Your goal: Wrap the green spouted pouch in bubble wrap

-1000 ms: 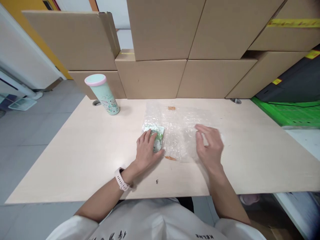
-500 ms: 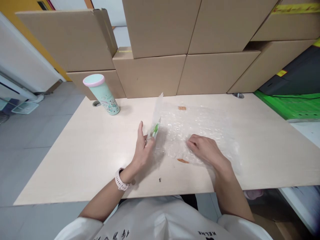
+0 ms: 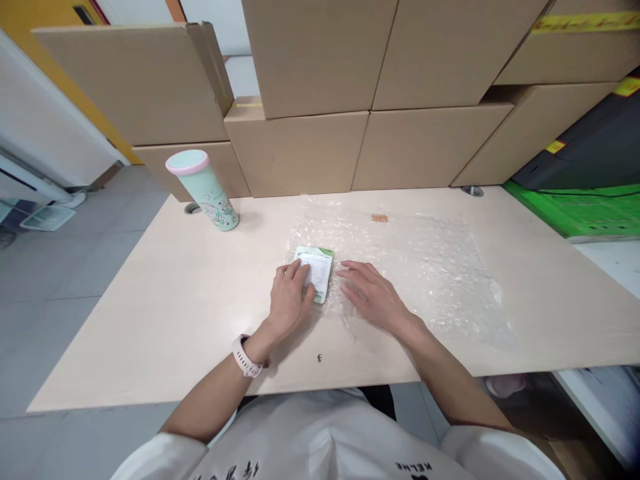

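A small flat packet (image 3: 321, 275), pale with green corners and a printed label, lies on a sheet of clear bubble wrap (image 3: 425, 267) near the sheet's left end. My left hand (image 3: 291, 297) rests on the packet's left side, fingers apart, fingertips and thumb touching its face. Just right of the packet, over the wrap, is my right hand (image 3: 373, 297). Its fingers are stretched out and point at the packet, with nothing held in them. Part of the packet's left edge is hidden under my left fingers.
A mint tumbler with a pink rim (image 3: 205, 190) stands at the table's back left. Cardboard boxes (image 3: 305, 157) are stacked along the back edge. On the wrap's far side is a small orange-brown piece (image 3: 379, 218). A green crate (image 3: 575, 210) is at the right.
The packet and the wrap's left end, raised on edge before, now lie flat. My right hand has moved left and its fingers have uncurled. The near orange-brown strip is out of sight.
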Action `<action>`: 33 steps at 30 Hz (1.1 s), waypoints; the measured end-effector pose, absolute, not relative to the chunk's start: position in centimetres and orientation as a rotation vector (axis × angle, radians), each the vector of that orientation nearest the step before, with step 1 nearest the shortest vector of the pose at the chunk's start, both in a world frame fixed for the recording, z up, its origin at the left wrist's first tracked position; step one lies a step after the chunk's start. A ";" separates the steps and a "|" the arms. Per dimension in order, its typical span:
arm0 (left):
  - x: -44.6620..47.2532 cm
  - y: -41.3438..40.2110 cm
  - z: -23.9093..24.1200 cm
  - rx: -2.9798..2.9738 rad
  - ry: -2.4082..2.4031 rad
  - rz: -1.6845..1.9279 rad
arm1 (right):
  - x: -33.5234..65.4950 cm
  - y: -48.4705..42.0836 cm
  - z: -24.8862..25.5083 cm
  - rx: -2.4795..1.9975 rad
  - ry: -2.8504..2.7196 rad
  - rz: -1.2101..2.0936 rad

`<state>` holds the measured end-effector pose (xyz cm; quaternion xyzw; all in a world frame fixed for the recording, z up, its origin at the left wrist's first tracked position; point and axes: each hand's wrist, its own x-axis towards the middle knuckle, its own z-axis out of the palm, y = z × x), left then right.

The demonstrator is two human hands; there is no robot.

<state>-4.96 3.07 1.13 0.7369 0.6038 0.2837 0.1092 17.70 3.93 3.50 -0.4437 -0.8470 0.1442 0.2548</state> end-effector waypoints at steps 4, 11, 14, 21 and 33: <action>-5.0 3.1 1.5 2.120 1.711 0.842 | 16.4 3.5 3.0 -1.196 -2.461 0.464; -7.4 4.9 2.8 1.460 1.860 1.053 | 15.9 3.1 3.2 -1.375 -2.533 0.511; -8.0 5.7 3.1 1.109 1.760 1.117 | 15.6 3.1 3.3 -1.387 -2.542 0.507; -7.4 6.1 3.8 0.684 1.414 1.103 | 15.6 3.1 3.1 -1.355 -2.530 0.541; -5.4 3.4 4.7 1.108 0.852 1.030 | 16.4 3.7 3.3 -1.059 -1.879 1.463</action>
